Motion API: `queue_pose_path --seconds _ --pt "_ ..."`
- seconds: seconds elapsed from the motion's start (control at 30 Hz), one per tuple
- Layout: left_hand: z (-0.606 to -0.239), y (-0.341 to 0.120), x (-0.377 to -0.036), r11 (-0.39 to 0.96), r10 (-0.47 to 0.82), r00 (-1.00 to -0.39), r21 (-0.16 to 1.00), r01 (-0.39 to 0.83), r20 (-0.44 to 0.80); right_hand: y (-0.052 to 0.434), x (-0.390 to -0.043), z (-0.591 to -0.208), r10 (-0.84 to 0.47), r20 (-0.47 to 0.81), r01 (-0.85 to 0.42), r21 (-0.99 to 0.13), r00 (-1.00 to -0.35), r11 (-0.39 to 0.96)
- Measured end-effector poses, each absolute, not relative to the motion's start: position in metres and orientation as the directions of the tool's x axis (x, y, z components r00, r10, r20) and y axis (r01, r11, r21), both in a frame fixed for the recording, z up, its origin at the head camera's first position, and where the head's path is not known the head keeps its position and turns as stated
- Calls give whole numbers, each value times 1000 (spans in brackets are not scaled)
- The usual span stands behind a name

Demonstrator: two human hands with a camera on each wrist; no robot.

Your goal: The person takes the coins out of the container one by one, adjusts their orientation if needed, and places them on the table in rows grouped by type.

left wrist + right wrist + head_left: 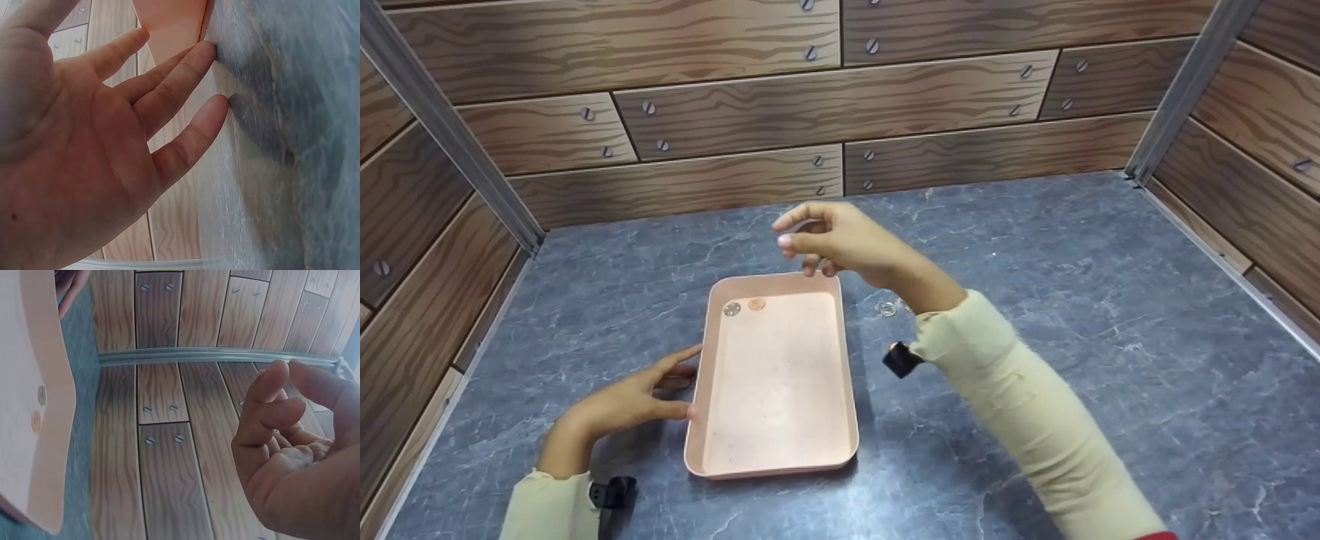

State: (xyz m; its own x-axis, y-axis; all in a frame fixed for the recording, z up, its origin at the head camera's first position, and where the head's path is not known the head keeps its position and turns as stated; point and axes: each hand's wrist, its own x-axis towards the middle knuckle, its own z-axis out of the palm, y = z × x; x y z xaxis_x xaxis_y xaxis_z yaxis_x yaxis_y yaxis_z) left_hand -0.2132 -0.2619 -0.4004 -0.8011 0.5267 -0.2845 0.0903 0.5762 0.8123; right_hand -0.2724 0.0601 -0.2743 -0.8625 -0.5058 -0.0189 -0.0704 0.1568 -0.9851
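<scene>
A shallow pink tray (780, 382) lies on the dark marbled tabletop. Inside its far left corner are a silver coin (732, 308) and a copper coin (757, 304). My left hand (630, 401) is at the tray's left side, thumb and fingertips against the wall; its fingers look extended in the left wrist view. Over the tray's far right corner hovers my right hand (844, 238), fingers loosely bent. Thumb and forefinger tips are close together in the right wrist view, with nothing visible between them. Another silver coin (888, 308) lies right of the tray, below the right wrist.
Beside that loose coin, something small is partly hidden by the right forearm. Wood-patterned walls (840, 112) enclose the table at the back and both sides, with metal strips (1177, 97) at the corners. Each wrist wears a small black camera (901, 360).
</scene>
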Motion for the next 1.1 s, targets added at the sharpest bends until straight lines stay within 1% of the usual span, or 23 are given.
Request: queue_pose_path --seconds 0.37,0.6,0.83,1.1 --pt "-401 -263 -212 572 520 -803 817 76 -290 25 -298 -301 -442 -114 94 -993 -890 67" --pt "-401 -261 -212 584 498 -811 810 51 -308 9 -318 -338 -403 -172 155 -985 -899 74" --pt "-401 -261 -212 573 519 -803 816 74 -292 1 -327 -369 -332 -207 187 -978 -920 93" --pt "-402 -262 -213 567 527 -799 820 77 -290 -15 -332 -396 -284 -187 183 -982 -940 42"
